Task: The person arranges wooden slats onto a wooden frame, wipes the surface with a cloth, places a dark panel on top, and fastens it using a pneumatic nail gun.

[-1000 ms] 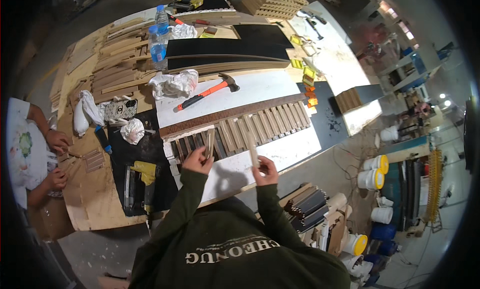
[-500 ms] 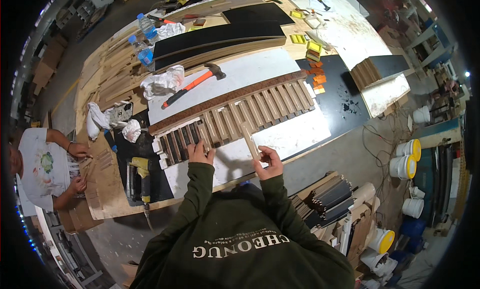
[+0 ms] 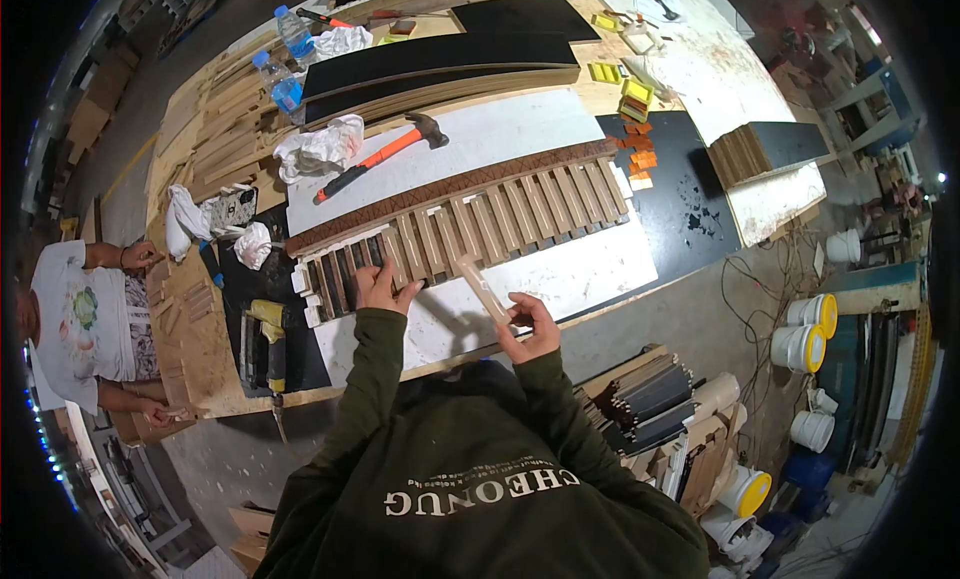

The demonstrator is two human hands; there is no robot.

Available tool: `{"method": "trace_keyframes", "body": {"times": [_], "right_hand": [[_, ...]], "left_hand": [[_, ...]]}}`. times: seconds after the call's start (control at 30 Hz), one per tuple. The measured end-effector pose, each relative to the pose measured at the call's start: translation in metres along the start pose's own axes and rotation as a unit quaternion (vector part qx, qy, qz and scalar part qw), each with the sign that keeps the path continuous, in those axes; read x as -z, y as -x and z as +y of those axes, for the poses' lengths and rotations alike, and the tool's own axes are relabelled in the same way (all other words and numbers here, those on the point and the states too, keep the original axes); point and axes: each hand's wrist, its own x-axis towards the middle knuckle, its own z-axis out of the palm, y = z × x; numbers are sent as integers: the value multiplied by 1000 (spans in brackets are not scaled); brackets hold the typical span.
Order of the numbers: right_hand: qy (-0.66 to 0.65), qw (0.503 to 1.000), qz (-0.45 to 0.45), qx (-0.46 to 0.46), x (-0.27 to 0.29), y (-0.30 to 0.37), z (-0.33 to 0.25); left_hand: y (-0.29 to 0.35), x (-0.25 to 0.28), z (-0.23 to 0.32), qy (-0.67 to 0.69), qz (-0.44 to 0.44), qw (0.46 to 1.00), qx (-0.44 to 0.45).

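Observation:
My right hand (image 3: 530,329) pinches the near end of a short light-brown wooden slat (image 3: 482,291), which slants up and left over the near edge of a row of slats. That row (image 3: 510,219) is a long rack of parallel wooden slats along a brown backing strip (image 3: 450,199). My left hand (image 3: 383,287) is at the rack's near edge, thumb and forefinger apart, close to where the light slats meet darker gaps (image 3: 345,277). Its fingertips are near or on the slats; contact is hard to tell.
An orange-handled hammer (image 3: 385,157) lies beyond the rack, near crumpled white cloth (image 3: 320,149). Black-topped boards (image 3: 440,74) are stacked behind. A yellow power tool (image 3: 265,339) sits at left. Orange pieces (image 3: 640,159) lie at right. A co-worker (image 3: 85,314) is at the left edge.
My left hand has shifted a little left along the rack. My right hand has drawn the slat slightly left and nearer. The co-worker's hands have moved apart.

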Motion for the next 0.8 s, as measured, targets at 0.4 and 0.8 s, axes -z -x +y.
{"method": "trace_keyframes", "body": {"times": [0.4,0.8], "right_hand": [[111,943,-250,190,-2,-39,-26],[69,957,-199,200,-65,-41,-26]], "left_hand": [[44,70,40,41,-148,960,-235],[62,23,-6,168,120,968,144]]}}
